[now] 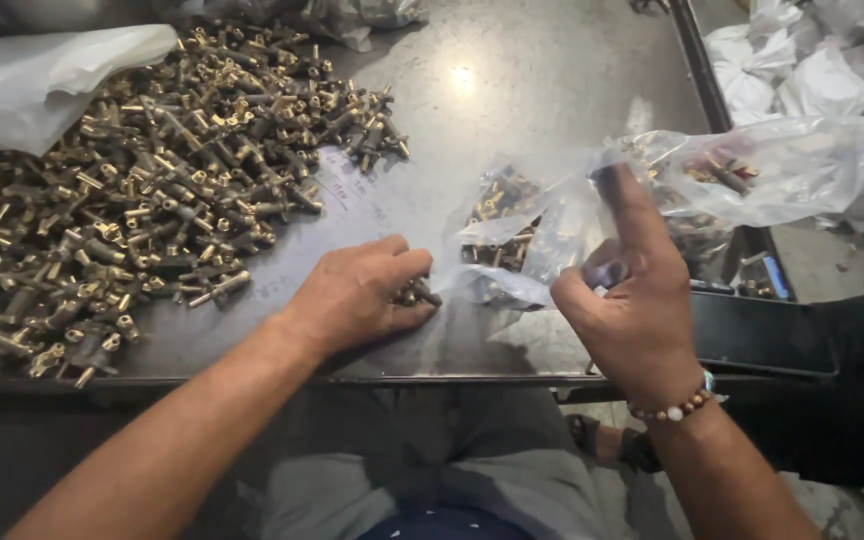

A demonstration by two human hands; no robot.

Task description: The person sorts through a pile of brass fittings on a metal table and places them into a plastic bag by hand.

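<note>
This looks like a small workshop or factory packing bench. There's a worn, scuffed metal table (512, 90) with a light glaring off its surface, and across its left side spreads a great heap of small brass fittings (142, 190), loose and unsorted. More of them sit in a clear plastic bag (752, 175) on the right. Beyond the table's edge, white filled sacks (812, 70) are piled up, possibly stock, though they're too cropped to tell. Bare concrete floor (822, 250) shows beneath them.
</note>
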